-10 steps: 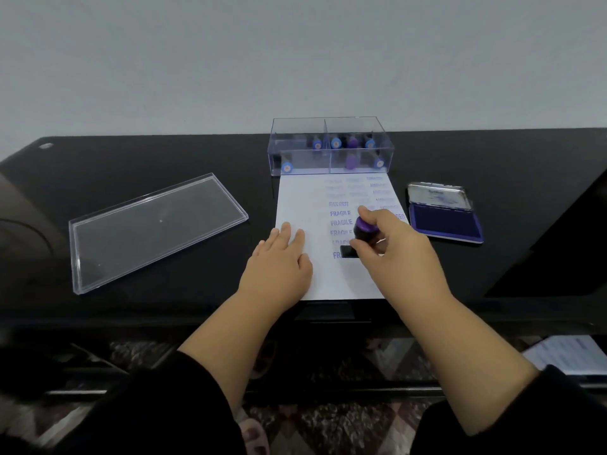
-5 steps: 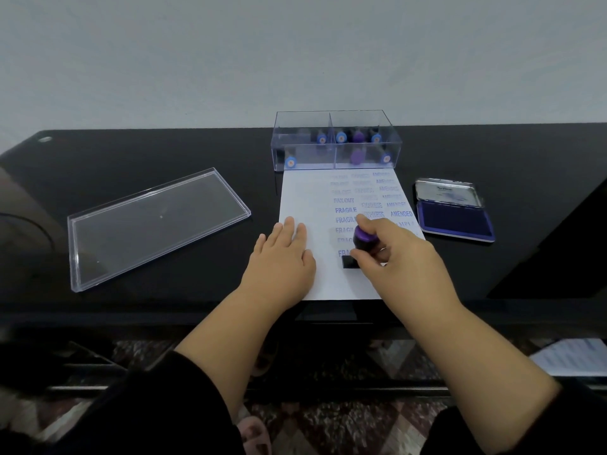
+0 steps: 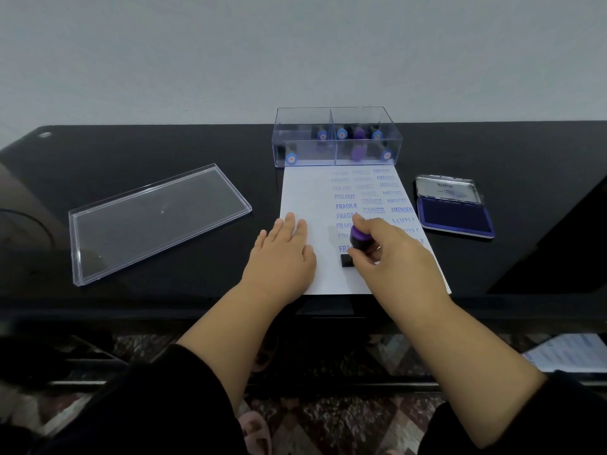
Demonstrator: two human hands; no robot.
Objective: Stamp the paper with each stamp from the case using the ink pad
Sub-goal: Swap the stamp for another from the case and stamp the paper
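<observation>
1. Pressing down on the paper [image 3: 302,188], the right hand [image 3: 391,257] pinches a purple-knobbed stamp [image 3: 358,239] between thumb and curled fingers; its black base sits flat on the sheet, just below the lowest FRAGILE print, so the grip looks set for straight downward pressure.
2. Lying flat with fingers straight, the left hand [image 3: 282,257] rests on the sheet at about 9 o'clock from the stamp, holding nothing; I judge it is there to keep the paper from sliding or lifting with the stamp.
3. Standing at 12 o'clock from the sheet and touching its far edge, the clear case [image 3: 335,159] holds the remaining stamps, mostly in its right compartment, where both hands can reach them.
4. Lying open at about 2 o'clock from the stamp, just beside the paper's right edge, the ink pad [image 3: 455,216] has its lid tipped back; that puts it on the stamping hand's side for re-inking.
5. Resting at 9 o'clock, well apart from the sheet, the case lid [image 3: 157,221] is out of the working area.
6. Filling the sheet's right half are columns of prints: FAX OUT and FRAGILE, EXPRESS, AMENDED and SAMPLE. The left strip is bare, and stamps remain in the case, so the task seems partly done.
</observation>
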